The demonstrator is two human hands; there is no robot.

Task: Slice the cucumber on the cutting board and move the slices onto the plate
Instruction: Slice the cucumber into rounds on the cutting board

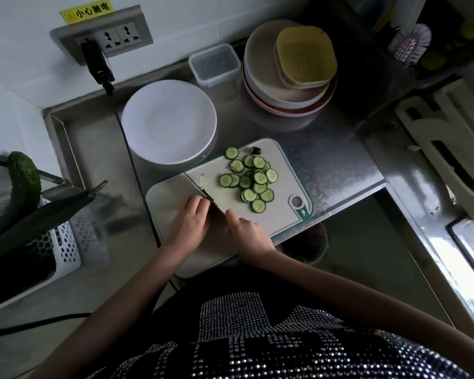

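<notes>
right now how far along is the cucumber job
Slicing looks done: a pile of cucumber slices and a dark end piece lie on the cutting board. In hand: left hand and right hand at the knife. Left: the white plate holds no slices.
</notes>
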